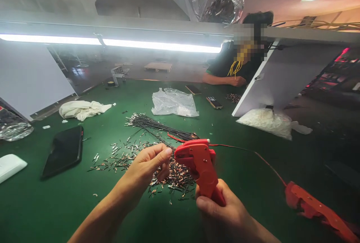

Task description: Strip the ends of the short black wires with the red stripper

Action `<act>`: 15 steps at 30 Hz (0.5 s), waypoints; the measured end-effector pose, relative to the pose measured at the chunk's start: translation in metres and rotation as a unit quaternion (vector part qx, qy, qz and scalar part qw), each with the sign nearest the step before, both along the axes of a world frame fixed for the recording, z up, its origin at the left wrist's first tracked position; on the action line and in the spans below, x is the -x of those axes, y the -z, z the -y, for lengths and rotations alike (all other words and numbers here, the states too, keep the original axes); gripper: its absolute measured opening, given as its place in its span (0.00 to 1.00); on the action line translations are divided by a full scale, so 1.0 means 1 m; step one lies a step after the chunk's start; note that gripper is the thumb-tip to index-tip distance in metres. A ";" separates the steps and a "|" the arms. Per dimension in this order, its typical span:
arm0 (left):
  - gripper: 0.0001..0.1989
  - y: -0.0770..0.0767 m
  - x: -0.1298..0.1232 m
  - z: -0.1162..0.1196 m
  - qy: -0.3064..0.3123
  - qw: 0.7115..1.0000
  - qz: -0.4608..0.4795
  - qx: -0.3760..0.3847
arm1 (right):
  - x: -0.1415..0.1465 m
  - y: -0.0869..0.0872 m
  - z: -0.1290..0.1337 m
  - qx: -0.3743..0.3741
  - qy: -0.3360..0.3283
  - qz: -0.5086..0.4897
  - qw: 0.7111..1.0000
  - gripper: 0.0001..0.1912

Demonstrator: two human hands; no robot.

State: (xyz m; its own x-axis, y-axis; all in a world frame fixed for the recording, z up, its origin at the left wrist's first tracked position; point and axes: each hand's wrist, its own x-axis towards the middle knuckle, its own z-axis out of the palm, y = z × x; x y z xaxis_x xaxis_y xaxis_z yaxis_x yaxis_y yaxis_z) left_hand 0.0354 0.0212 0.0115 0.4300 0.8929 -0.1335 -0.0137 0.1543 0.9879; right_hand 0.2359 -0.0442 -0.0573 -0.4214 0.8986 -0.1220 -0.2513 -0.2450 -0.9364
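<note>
My right hand (222,207) is wrapped around the handle of a red wire stripper (203,166), whose jaws point left. Close to those jaws, my left hand (153,162) is closed in a pinch, thumb against the fingers; what it holds, if anything, cannot be made out. Under the hands lies a pile of short cut wire ends (180,177), black with copper-coloured and silvery tips. Just behind, a bundle of black wires (161,126) rests on the green table (135,216). A thin red cord (239,147) runs from behind the stripper to a second red wire stripper (317,205) at the right.
At the left lie a black phone (64,149), a white object (10,167) and a white cloth (83,110). A clear plastic bag (174,102) and two phones lie farther back. A person (225,63) sits opposite with yellow wires. A filled bag (266,121) leans at the right panel.
</note>
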 end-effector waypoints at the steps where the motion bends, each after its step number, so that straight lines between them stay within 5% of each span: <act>1: 0.21 0.001 0.000 0.000 -0.001 1.000 -0.006 -0.003 | 0.001 -0.003 0.000 0.001 0.005 0.002 1.000 0.25; 7: 0.24 0.004 -0.001 0.000 -0.004 1.000 -0.024 -0.007 | 0.005 -0.014 0.000 0.006 0.006 -0.010 1.000 0.25; 15: 0.19 0.003 -0.005 0.000 -0.016 1.000 -0.004 -0.018 | 0.002 0.000 0.002 0.095 0.006 -0.058 0.994 0.22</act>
